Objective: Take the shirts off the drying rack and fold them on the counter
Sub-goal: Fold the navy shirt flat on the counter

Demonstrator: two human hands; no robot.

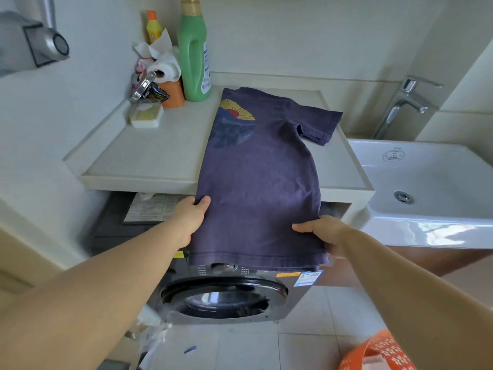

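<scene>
Head view. A dark purple short-sleeved cotton shirt (261, 166) with a yellow sun print lies with its upper part on the white tabletop (149, 156); its lower part hangs off the front edge, ahead of a dark grey front-loading washing machine (226, 297) below. The shirt appears folded lengthwise, one sleeve sticking out to the right.

The left hand (190, 217) grips the shirt's left edge, thumb on top and the fingers tucked under the cloth. The right hand (320, 231) grips the right edge near the hem, thumb on top, fingers hidden beneath the fabric. Both hands hold the hanging part just in front of the tabletop edge.

Beyond the left hand, at the far left corner of the tabletop, stand a tall green plastic detergent bottle (194, 54), a small yellow bottle with an orange cap (153, 28) and a white rectangular soap dish (146, 116). To the right of the right hand sits a white ceramic sink (426, 182) with a chrome tap (405, 102). Below the right forearm, an orange patterned bag (378, 353) rests on the tiled floor (301, 351).
</scene>
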